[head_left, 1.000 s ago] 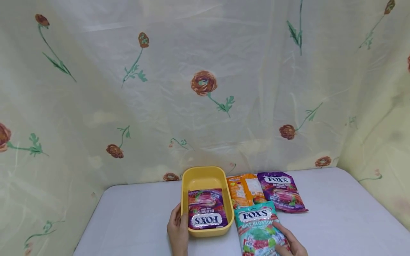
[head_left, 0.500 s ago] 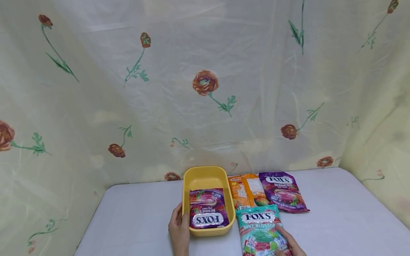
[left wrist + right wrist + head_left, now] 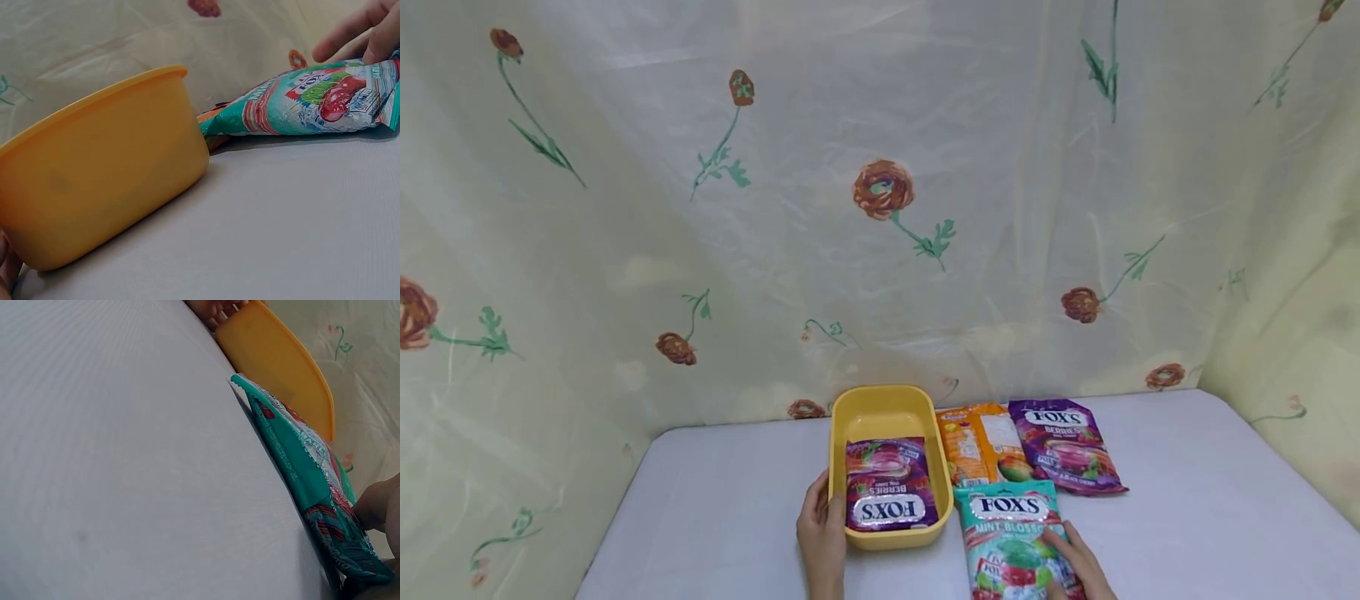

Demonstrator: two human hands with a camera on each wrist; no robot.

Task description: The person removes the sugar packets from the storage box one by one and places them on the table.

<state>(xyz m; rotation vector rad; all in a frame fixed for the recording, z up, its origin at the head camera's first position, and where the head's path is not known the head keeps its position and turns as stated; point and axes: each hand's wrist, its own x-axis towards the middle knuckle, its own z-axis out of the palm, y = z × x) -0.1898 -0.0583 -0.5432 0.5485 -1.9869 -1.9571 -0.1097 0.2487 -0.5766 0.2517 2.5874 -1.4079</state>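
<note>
A yellow plastic tub (image 3: 891, 542) stands on the white table, with a purple Fox's Berries candy bag (image 3: 891, 483) lying in its near part. My left hand (image 3: 822, 537) rests against the tub's outer left side, fingers and thumb along the wall. To the tub's right lies a teal Fox's Mint Blossom candy bag (image 3: 1011, 542). My right hand (image 3: 1078, 562) lies over this bag's right side, fingers spread on its top. In the right wrist view the right thumb (image 3: 375, 503) touches the puffed teal bag (image 3: 300, 462).
Behind the teal bag lie an orange candy bag (image 3: 977, 446) and a second purple Berries bag (image 3: 1063, 450), side by side at the table's back. A flower-printed curtain (image 3: 775, 250) rises behind and on both sides of the white table (image 3: 715, 517).
The teal bag has come slightly nearer and turned straighter under my right hand. My left hand stays at the tub. The whole head view has shifted a little.
</note>
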